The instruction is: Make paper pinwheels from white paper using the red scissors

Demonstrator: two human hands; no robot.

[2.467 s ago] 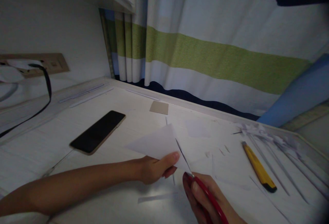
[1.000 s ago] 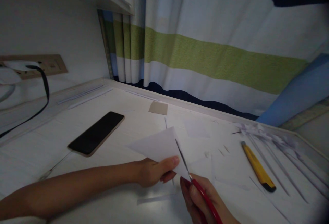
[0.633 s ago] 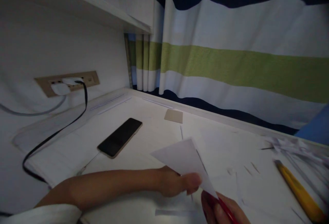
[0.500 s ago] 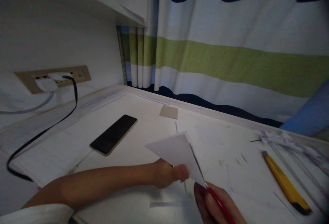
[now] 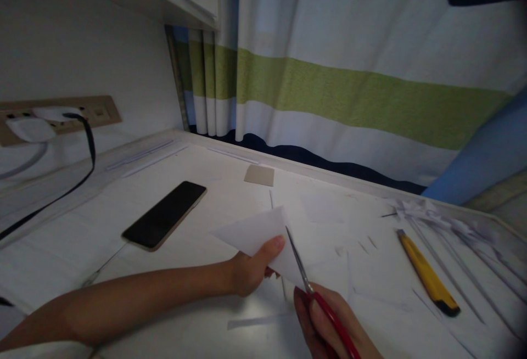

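Observation:
My left hand pinches a piece of white paper, thumb on top and fingers beneath it. The paper is held above the desk, one pointed corner toward the left. In my right hand is a pair of scissors with red handles, my fingers wrapped round them. Their metal blades lie along the paper's right edge and point up and away from me. Whether the blades are parted is hard to see. Below the hands a narrow paper strip lies on the desk.
A black phone with a cable lies left. A beige square card rests near the back edge. At right are a yellow utility knife, white paper flowers with long stems, and paper scraps. Plugs sit in a wall socket.
The view has shifted a little to the right. The paper's right edge and the scissor blades have come slightly apart; both hands keep their hold.

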